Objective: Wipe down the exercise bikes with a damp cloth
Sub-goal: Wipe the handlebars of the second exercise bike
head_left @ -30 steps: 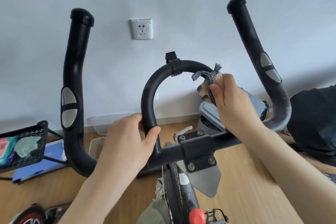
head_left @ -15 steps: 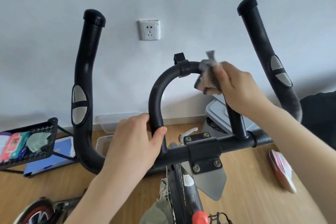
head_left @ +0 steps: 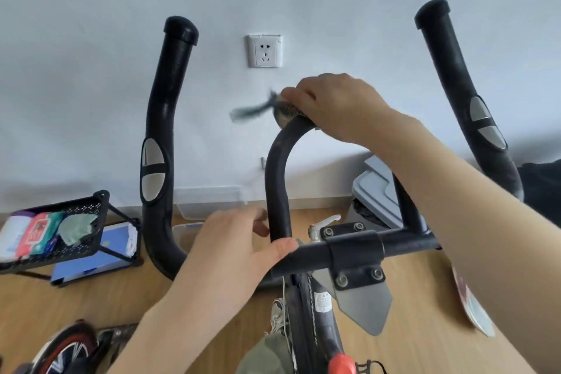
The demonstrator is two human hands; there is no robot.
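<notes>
Black tubing lies nearest: my left hand (head_left: 230, 255) clamps the foot of the centre loop (head_left: 276, 179), thumb hooked over the crossbar (head_left: 403, 244), fingers curled round the loop's left leg. At twelve o'clock my right hand (head_left: 334, 103) pinches the damp cloth (head_left: 282, 109) onto the loop's crown, fingers bent over it, a loose tail blurred toward ten. I'd judge the job early to midway: the loop is under the cloth, while the left horn (head_left: 164, 136) at ten, the right horn (head_left: 455, 85) at two and the crossbar seem left to do, though I can't tell wet from dry. Farther off, at eight, a black mesh basket (head_left: 88, 208) holds wipe packs (head_left: 36, 231) and a crumpled green rag (head_left: 76, 229). By the wall sits a clear tub (head_left: 209, 200), contents unreadable. At three stands a grey bin (head_left: 376, 188), lid shut.
</notes>
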